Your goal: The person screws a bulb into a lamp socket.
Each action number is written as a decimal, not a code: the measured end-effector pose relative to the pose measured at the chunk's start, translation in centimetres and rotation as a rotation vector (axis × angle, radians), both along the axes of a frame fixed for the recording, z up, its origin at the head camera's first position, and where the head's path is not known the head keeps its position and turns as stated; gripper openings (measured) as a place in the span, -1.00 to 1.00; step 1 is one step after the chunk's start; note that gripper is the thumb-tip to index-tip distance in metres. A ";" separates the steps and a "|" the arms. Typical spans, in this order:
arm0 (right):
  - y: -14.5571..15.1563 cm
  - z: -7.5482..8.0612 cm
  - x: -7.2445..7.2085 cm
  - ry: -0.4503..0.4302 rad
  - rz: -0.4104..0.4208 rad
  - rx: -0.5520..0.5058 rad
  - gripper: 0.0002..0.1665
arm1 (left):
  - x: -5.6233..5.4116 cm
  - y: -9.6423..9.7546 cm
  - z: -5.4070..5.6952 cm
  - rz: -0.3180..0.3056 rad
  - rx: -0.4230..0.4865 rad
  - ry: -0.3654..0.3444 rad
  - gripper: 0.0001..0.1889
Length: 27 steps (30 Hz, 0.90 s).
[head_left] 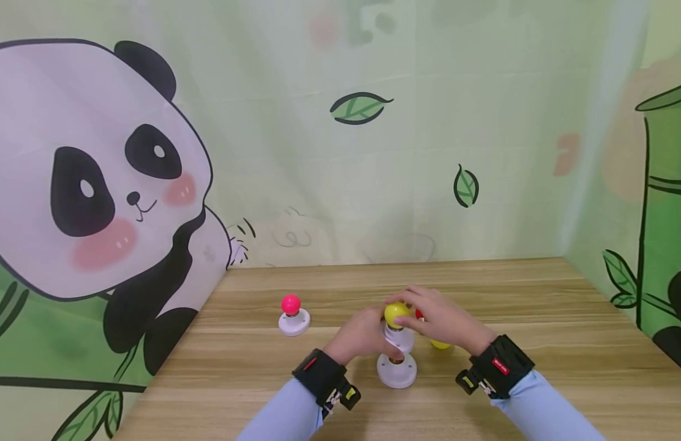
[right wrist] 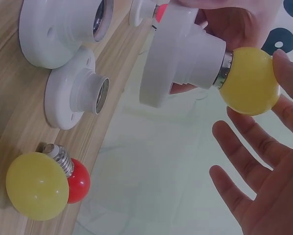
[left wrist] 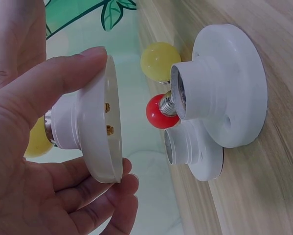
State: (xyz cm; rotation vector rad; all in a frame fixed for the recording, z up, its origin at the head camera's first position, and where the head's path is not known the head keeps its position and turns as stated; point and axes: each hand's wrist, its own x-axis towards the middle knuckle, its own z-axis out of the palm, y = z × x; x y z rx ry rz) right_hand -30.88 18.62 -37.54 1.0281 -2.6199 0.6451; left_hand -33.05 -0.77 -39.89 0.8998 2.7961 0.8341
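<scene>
My left hand (head_left: 364,334) grips a white lamp holder (left wrist: 98,129) by its round base, thumb on one side and fingers on the other. The base is lifted off the table, and two brass screws show on its underside. A yellow bulb (right wrist: 251,81) sits in this holder, its metal cap partly visible at the socket mouth. Around the glass, the thumb and forefinger of my right hand (head_left: 444,317) pinch the bulb, while the other fingers spread away. Directly below stands a second white lamp holder (head_left: 397,372) with no bulb in its socket.
Another bulbless lamp holder (right wrist: 70,90) stands behind on the wooden table (head_left: 208,380). Beside it lie a loose yellow bulb (right wrist: 37,186) and a loose red bulb (right wrist: 79,181). Farther left, a pinkish-red bulb (head_left: 291,304) stands in its own white base (head_left: 294,323). A printed curtain (head_left: 406,184) hangs behind.
</scene>
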 end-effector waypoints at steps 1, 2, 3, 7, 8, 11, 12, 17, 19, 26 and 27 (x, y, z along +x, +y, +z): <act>0.0 0.0 0.0 0.008 -0.008 0.002 -0.56 | 0.0 0.0 0.0 0.000 0.002 -0.001 -0.27; 0.0 -0.1 0.0 0.014 -0.015 0.005 -0.56 | 0.0 0.0 0.0 -0.001 0.004 -0.001 -0.27; -0.1 -0.1 0.0 0.020 -0.017 0.007 -0.56 | -0.1 0.0 0.0 -0.002 0.007 -0.001 -0.27; -0.1 -0.2 0.0 0.037 -0.021 0.010 -0.55 | -0.1 0.0 0.0 -0.006 0.012 0.005 -0.27; -0.1 -0.2 0.0 0.041 -0.018 0.010 -0.54 | -0.1 0.0 0.0 -0.005 0.011 0.006 -0.27; 0.0 -0.1 0.1 0.014 0.012 -0.012 -0.50 | -0.1 0.0 0.0 0.000 0.011 0.005 -0.25; 0.1 -0.1 0.1 0.000 0.030 -0.024 -0.50 | -0.1 0.0 -0.1 0.001 0.012 0.003 -0.24; 0.4 0.0 0.2 -0.072 0.139 -0.052 -0.50 | 0.0 -0.1 0.0 0.002 0.025 0.001 -0.18; 0.5 0.0 0.2 -0.086 0.164 -0.039 -0.50 | 0.0 -0.1 0.0 0.000 0.031 0.002 -0.17; 0.6 -0.2 0.1 -0.102 0.164 -0.017 -0.49 | 0.1 -0.2 0.0 -0.003 0.036 -0.002 -0.16; 0.6 -0.1 0.1 -0.103 0.158 -0.017 -0.48 | 0.1 -0.2 -0.1 -0.004 0.038 -0.003 -0.17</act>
